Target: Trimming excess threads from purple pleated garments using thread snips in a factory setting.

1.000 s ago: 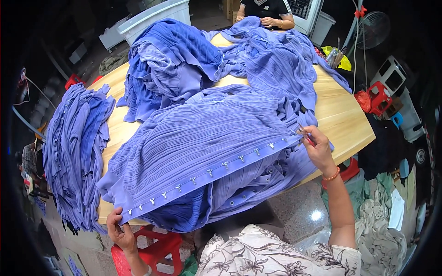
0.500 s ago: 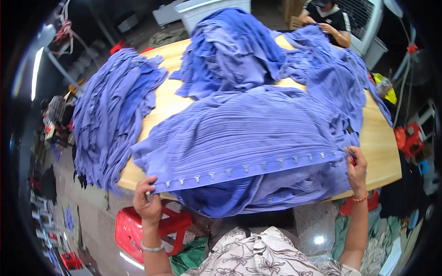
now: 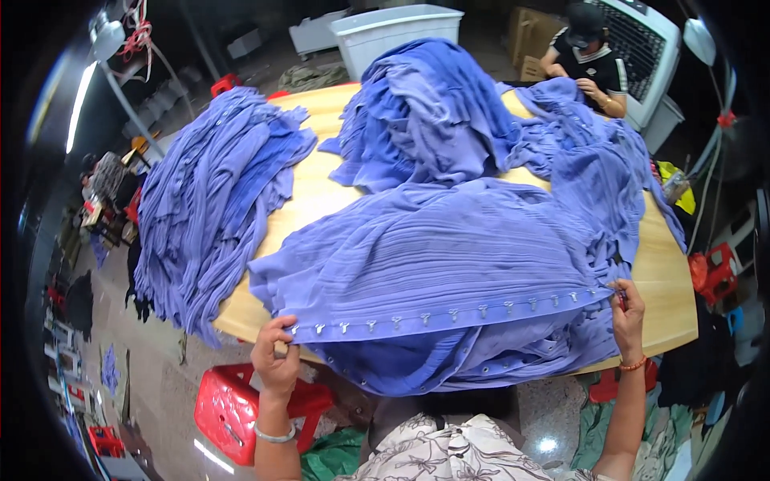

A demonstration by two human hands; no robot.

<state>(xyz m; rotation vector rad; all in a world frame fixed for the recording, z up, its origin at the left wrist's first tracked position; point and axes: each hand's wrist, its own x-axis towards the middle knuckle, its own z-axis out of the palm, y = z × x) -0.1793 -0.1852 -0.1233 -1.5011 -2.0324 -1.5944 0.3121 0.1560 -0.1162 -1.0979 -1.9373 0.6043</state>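
A periwinkle-blue ribbed garment [image 3: 433, 248] lies spread at the near edge of the table. Along its front, a straight band [image 3: 439, 317] with a row of small pale metal fasteners is stretched between my two hands. My left hand [image 3: 275, 357] pinches the band's left end between thumb and fingers. At the other end, my right hand [image 3: 629, 317] is closed on the band; something small and red shows by its fingers, too little to name. Darker blue inner cloth [image 3: 393, 365] hangs below the band over the table edge.
Heaps of similar garments lie on the wooden table [image 3: 313, 196]: a left pile [image 3: 216, 192], a tall middle pile [image 3: 433, 112] and a right pile [image 3: 597, 160]. A co-worker [image 3: 593, 68] sits at the far right. A red stool [image 3: 228, 413] stands below left, a white bin [image 3: 393, 32] behind.
The whole view has shifted, so the table and piles sit lower in the picture. Both hands still hold the band taut at its two ends.
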